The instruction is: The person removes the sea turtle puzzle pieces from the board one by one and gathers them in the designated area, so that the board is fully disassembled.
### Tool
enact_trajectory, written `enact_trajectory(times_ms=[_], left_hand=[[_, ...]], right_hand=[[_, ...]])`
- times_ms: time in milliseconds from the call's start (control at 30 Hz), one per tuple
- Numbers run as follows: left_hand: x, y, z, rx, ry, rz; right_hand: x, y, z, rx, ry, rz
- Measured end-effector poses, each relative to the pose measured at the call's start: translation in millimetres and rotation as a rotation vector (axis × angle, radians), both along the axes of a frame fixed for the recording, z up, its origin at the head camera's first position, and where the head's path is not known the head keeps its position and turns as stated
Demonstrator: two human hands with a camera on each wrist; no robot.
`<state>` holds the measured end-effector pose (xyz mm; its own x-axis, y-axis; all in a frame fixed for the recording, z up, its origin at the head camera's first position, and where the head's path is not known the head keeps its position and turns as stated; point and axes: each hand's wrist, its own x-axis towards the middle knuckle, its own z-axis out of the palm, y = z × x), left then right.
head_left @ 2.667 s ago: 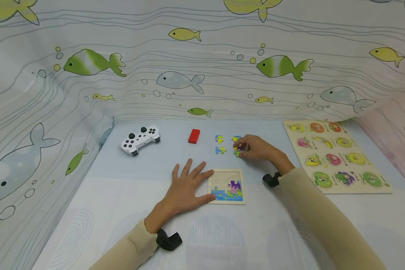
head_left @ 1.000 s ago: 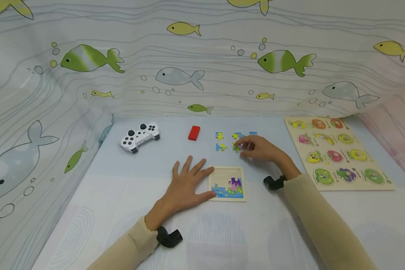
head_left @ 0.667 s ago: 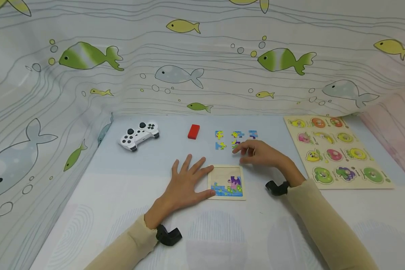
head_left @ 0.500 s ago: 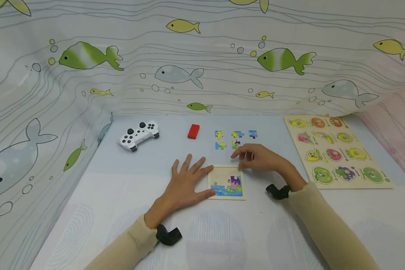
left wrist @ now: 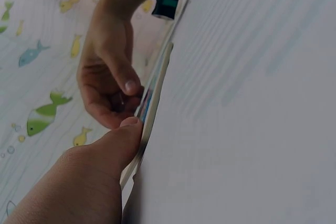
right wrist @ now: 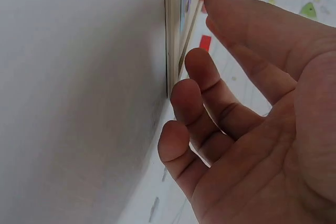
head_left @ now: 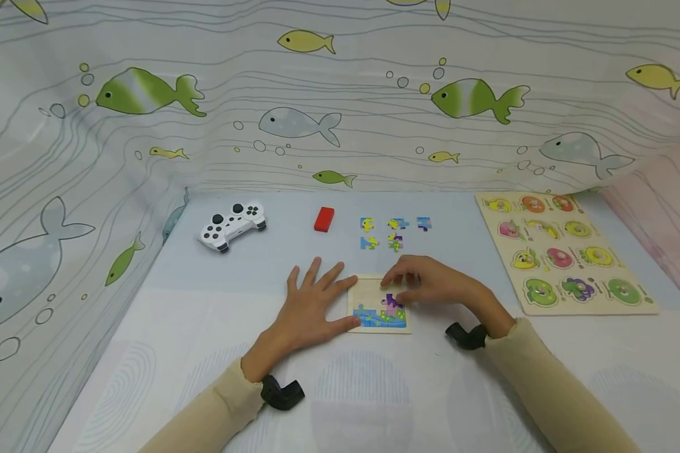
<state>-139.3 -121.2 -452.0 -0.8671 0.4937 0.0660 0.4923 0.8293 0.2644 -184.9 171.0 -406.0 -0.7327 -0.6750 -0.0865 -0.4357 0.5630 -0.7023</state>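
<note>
A small wooden puzzle tray (head_left: pixel 365 287) lies in front of the person, joined jigsaw pieces (head_left: pixel 381 318) along its bottom and a purple piece (head_left: pixel 393 301) at its right side. Spread fingers of the left hand (head_left: pixel 308 313) rest flat, thumb and index finger touching the tray's left edge. Over the tray's upper right hovers the right hand (head_left: pixel 430 282), fingers loosely bent, thumb near the purple piece; no piece shows between its fingers. Its thumb and bent fingers appear in the right wrist view. Several loose jigsaw pieces (head_left: pixel 395 243) lie behind the tray.
A white game controller (head_left: pixel 233 226) lies at the back left, with a red block (head_left: pixel 324 219) to its right. A fruit puzzle board (head_left: pixel 566 255) occupies the right side. A fish-patterned cloth (head_left: pixel 385 138) rises behind and at both sides.
The right hand has moved from the loose pieces toward the person, over the tray, uncovering those pieces. The left hand keeps its place at the tray. The head view has tilted slightly.
</note>
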Motion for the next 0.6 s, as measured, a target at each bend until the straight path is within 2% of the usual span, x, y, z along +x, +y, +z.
enact_trajectory(times_ms=[600], left_hand=[[-0.9, -0.2, -0.6, 0.010, 0.012, -0.007]], right_hand=[[10.0, -4.0, -4.0, 0.068, 0.043, 0.013]])
